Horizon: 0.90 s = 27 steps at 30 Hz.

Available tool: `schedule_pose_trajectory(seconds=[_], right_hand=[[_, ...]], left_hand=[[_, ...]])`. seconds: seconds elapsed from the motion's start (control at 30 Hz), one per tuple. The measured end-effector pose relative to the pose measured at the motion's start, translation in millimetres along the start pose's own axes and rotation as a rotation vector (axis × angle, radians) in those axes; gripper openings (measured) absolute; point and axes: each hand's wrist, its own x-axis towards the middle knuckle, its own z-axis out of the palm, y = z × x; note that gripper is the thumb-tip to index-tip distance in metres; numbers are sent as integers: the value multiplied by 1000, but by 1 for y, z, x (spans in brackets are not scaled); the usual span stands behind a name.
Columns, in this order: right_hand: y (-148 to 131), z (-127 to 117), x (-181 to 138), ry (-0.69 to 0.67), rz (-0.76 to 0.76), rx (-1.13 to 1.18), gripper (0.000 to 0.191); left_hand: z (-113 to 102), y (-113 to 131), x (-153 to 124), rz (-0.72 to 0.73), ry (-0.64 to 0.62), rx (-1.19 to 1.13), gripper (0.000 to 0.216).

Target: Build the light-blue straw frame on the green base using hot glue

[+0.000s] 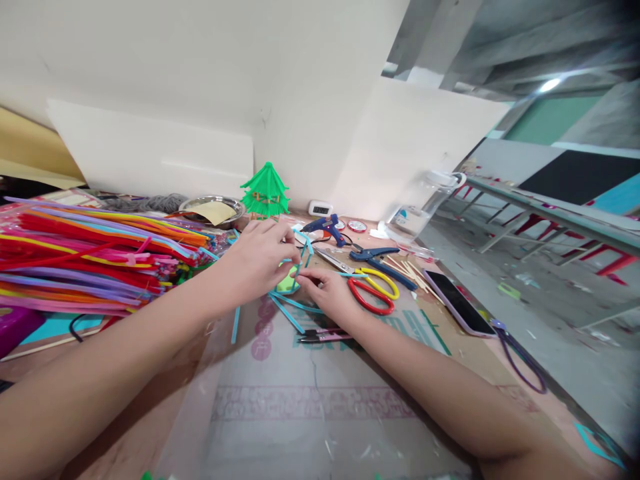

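Note:
Above the work mat, my left hand (pixel 263 257) reaches over a small light-blue pipe-cleaner frame (pixel 309 249) and pinches its upper side. Thumb and forefinger of my right hand (pixel 330 293) close on a lower strut of the same frame. A yellow-green piece (pixel 288 280) forms or lies at its base, partly covered by my fingers. Loose blue pipe cleaners (pixel 287 313) lie just below the hands. Close to my right wrist are pink-and-black tweezers (pixel 323 335) and scissors with one red and one yellow handle (pixel 373 297).
Bundles of coloured pipe cleaners (pixel 95 253) fill the left side. Behind the hands stand a green tiered model (pixel 266 190), a glue gun (pixel 327 229) and a small clock (pixel 321 208). To the right are blue-handled pliers (pixel 383 261), wooden sticks (pixel 413 273), a phone (pixel 459 302) and a clear jug (pixel 420 207).

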Motion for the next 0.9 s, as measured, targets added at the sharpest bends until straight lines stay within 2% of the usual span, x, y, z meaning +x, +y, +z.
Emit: schedule_pose_trajectory(seconds=[0.47,0.6,0.7,0.8,0.9], right_hand=[[2,1,0,1,-37,27,20],[3,1,0,-4,-23,18,19],[2,-1,-1,25,-3,-4,21],[1,-4,-3,76,-37,20,19],[0,-9,-3,176,-65,54,15]], left_hand=[[-4,2,1,-26,-48,-34,20],[-13,-3,3,-51,-39,-68,23],[-25,-15,3,-137,-33,-27,29],[-33,-36,-2,-283,-115,12,38],[-30,-58,-12,-363,-293,-16,48]])
